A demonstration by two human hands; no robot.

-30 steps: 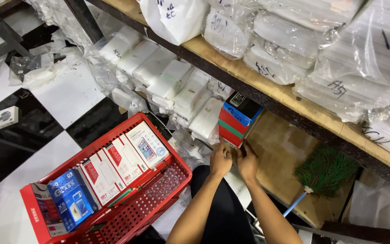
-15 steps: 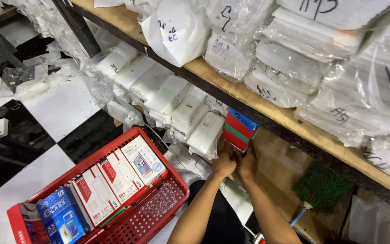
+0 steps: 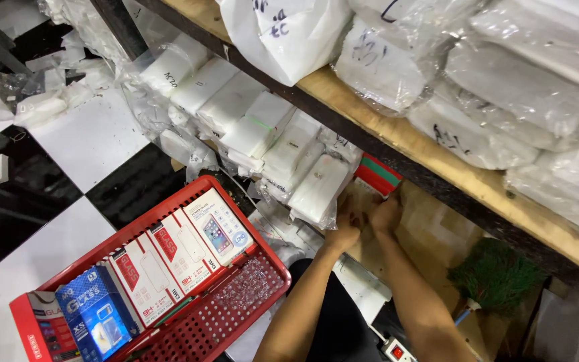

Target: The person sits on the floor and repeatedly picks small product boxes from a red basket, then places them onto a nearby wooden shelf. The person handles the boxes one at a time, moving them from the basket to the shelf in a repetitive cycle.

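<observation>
My left hand (image 3: 343,228) and my right hand (image 3: 384,213) reach together under the wooden shelf (image 3: 437,144), both gripping a stack of red, green and blue boxes (image 3: 378,173). Most of the stack is hidden beneath the shelf edge; only its red and green end shows. White plastic-wrapped packets (image 3: 316,188) lean just left of my left hand. A red plastic basket (image 3: 236,302) sits at the lower left, holding several flat boxes of screen protectors (image 3: 169,258) standing in a row.
Bulging clear and white plastic bags (image 3: 504,80) fill the top of the shelf. More wrapped packets (image 3: 222,100) line the floor under it. A green brush (image 3: 494,275) lies at the right. A power strip (image 3: 393,350) lies below my arms. The floor is black-and-white checkered (image 3: 68,154).
My hands have pushed the coloured stack further in under the shelf, so less of it shows. The view has shifted closer to the shelf and basket.
</observation>
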